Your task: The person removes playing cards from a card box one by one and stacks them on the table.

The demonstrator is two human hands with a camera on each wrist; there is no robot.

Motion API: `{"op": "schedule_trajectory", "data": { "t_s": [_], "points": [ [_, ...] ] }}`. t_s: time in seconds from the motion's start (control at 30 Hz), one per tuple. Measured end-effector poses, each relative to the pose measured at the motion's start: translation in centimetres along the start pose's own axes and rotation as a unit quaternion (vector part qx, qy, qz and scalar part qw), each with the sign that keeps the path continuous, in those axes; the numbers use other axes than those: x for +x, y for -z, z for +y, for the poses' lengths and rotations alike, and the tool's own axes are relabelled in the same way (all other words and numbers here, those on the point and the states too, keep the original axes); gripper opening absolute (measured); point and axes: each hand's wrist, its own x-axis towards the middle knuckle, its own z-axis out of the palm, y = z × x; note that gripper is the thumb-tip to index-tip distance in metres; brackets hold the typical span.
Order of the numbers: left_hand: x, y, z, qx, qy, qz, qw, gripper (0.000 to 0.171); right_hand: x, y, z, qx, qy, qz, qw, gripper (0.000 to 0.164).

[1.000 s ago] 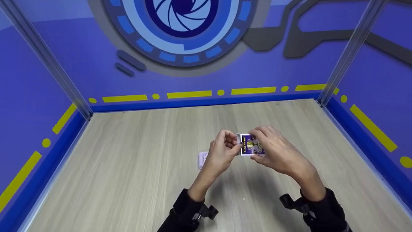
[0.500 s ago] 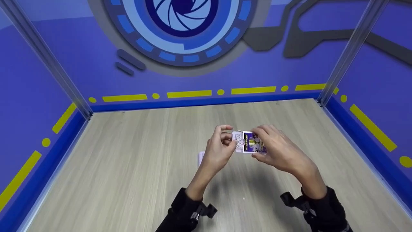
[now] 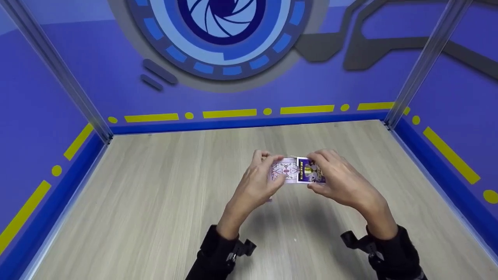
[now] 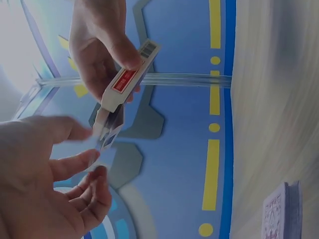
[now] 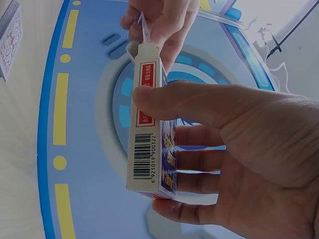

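In the head view my left hand (image 3: 255, 181) pinches playing cards (image 3: 286, 170) with ornate patterned backs. They stick out of the open end of a card box (image 3: 305, 171), purple and yellow on its face with a white border. My right hand (image 3: 344, 181) grips that box by its long edges. The right wrist view shows the box's narrow white side (image 5: 144, 157), with a barcode and a red label under my thumb. A stack of cards (image 4: 274, 216) lies on the table in the left wrist view. My left hand mostly hides this stack in the head view.
A pale wood-grain table (image 3: 155, 202) spreads beneath both hands. Blue printed panels (image 3: 241, 103) with yellow dashes stand behind it and on both sides. Metal posts (image 3: 412, 74) join the panels at the corners. Each wrist wears a black camera mount (image 3: 247, 249).
My left hand has moved left, drawing the cards farther out of the box, so more of their patterned back shows. The right hand and box have shifted slightly right.
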Motion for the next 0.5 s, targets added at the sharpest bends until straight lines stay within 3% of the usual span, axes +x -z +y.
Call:
{"op": "schedule_trajectory", "data": {
  "t_s": [0.1, 0.27, 0.37, 0.5],
  "points": [
    [-0.16, 0.25, -0.27, 0.051, -0.047, -0.017, 0.9974, 0.060, 0.03, -0.13, -0.11, -0.005, 0.002, -0.005, 1.000, 0.064],
    [-0.31, 0.25, -0.54, 0.145, -0.110, -0.023, 0.9831, 0.071, 0.11, -0.38, -0.31, -0.019, 0.004, -0.020, 1.000, 0.065],
    [-0.29, 0.05, -0.64, 0.177, -0.119, -0.025, 0.9766, 0.069, 0.12, -0.50, -0.37, -0.026, 0.006, -0.026, 0.999, 0.066],
    [-0.27, -0.02, -0.67, 0.190, -0.112, -0.032, 0.9749, 0.065, 0.12, -0.62, -0.41, -0.033, 0.009, -0.032, 0.999, 0.067]
  ]
}}
